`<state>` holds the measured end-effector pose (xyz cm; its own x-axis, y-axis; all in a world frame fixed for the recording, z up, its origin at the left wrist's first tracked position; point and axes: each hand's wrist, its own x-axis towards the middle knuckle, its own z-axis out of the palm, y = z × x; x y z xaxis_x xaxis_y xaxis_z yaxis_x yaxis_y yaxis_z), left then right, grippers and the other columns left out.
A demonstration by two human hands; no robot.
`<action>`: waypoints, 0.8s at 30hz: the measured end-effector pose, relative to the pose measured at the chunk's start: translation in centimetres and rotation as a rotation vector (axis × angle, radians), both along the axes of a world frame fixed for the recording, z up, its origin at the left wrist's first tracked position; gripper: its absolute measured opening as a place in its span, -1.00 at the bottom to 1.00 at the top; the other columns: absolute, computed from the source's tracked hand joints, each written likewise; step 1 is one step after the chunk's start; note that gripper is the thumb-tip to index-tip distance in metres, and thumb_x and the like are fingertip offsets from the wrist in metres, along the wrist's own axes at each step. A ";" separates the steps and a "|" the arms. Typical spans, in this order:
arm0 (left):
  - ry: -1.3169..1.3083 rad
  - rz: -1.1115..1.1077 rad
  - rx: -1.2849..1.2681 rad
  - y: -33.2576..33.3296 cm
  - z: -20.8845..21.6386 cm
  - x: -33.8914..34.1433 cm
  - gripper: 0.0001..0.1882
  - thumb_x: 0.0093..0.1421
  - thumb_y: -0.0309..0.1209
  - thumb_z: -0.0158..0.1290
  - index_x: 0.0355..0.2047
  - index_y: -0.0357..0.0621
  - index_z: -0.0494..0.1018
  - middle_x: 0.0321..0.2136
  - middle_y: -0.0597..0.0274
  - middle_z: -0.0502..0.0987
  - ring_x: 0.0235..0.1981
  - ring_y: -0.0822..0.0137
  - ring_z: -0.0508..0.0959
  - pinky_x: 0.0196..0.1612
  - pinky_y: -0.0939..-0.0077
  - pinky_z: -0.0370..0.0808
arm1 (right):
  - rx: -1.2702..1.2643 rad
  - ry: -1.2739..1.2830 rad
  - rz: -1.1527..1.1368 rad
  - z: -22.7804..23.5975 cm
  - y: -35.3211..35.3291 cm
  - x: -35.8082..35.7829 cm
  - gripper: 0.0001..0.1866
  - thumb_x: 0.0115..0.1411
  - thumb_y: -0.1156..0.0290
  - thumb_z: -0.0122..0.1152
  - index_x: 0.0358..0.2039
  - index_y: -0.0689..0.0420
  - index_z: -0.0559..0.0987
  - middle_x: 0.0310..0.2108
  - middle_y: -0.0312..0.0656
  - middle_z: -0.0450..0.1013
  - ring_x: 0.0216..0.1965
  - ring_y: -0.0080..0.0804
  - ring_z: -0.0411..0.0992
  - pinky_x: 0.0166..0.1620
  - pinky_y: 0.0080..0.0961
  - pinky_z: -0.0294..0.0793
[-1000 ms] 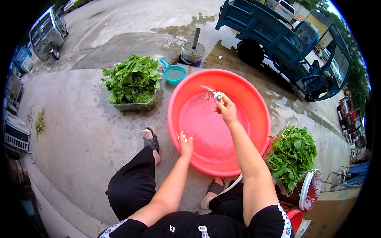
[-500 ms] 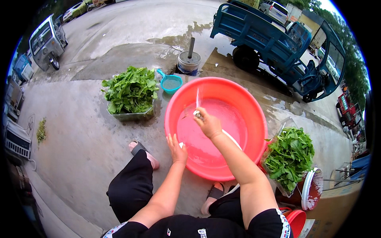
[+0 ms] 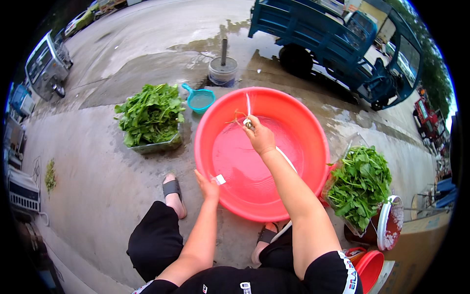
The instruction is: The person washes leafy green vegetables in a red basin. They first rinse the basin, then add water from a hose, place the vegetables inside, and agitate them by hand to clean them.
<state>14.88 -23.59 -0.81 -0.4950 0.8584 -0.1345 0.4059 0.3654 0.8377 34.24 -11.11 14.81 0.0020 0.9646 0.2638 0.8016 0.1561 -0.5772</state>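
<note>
A large red basin stands on the ground in front of me, a shallow layer of water over its bottom. Over it, my right hand grips a metal hose nozzle. A white water jet shoots from the nozzle toward the basin's far wall. From under my right forearm a white hose shows. My left hand grasps the basin's near left rim, its thumb inside beside a white tag-like piece. Thin orange-brown strands lie near the jet.
Leafy greens fill a clear box left of the basin; more greens sit at its right. A teal dipper and a bucket with a post stand beyond. A red bucket is at right, a blue cargo tricycle behind.
The view has shifted a little. My left hand has moved slightly down along the basin rim, and more of the white piece shows. Water still sprays from the nozzle; orange-brown strands stand out more.
</note>
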 end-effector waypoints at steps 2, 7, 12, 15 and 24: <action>-0.091 0.038 -0.011 -0.3 0.3 0.4 -0.13 0.08 -0.57 0.02 0.31 -0.33 -0.22 0.27 -0.27 0.00 0.31 -0.09 0.04 0.32 0.28 0.02 | -0.039 -0.054 -0.114 -0.1 0.3 3.3 -0.57 0.17 0.02 0.11 0.03 -0.21 0.35 -0.29 -0.12 0.55 -0.28 -0.02 0.52 -0.27 -0.11 0.47; -0.163 0.053 0.020 -0.9 -1.0 0.5 -0.19 0.13 -0.56 -0.02 0.31 -0.35 -0.19 0.28 -0.26 -0.01 0.31 -0.07 0.04 0.32 0.29 0.01 | -0.125 -0.215 -0.381 1.7 -1.6 11.3 -0.57 0.19 0.01 0.07 0.05 -0.22 0.33 -0.32 -0.06 0.55 -0.28 0.01 0.51 -0.25 -0.07 0.46; -0.315 0.029 0.011 -1.0 -2.0 0.5 -0.24 0.15 -0.56 -0.06 0.30 -0.36 -0.17 0.29 -0.24 0.00 0.31 -0.02 0.06 0.32 0.32 0.00 | -0.350 -0.387 -0.491 1.0 -5.6 15.0 -0.59 0.23 0.03 0.03 0.01 -0.09 0.33 -0.33 -0.04 0.55 -0.27 -0.04 0.53 -0.23 -0.09 0.47; -0.327 0.122 0.073 -1.1 -4.3 0.5 -0.37 0.22 -0.53 -0.10 0.28 -0.21 -0.02 0.09 -0.07 0.36 0.07 0.13 0.41 0.12 0.35 0.32 | -0.467 -0.473 -0.455 1.4 -6.1 14.8 -0.60 0.23 0.03 0.03 -0.05 0.00 0.34 -0.32 -0.05 0.55 -0.24 -0.05 0.53 -0.22 -0.09 0.47; -0.766 0.241 0.024 -1.5 -0.9 2.3 -0.52 0.30 -0.40 -0.14 0.21 -0.17 0.07 0.09 0.06 0.32 0.07 0.22 0.38 0.10 0.33 0.33 | -0.473 -0.316 -0.102 -1.6 -7.2 10.4 -0.54 0.17 0.01 0.12 -0.04 0.05 0.41 -0.26 0.02 0.53 -0.17 0.00 0.49 -0.17 -0.11 0.43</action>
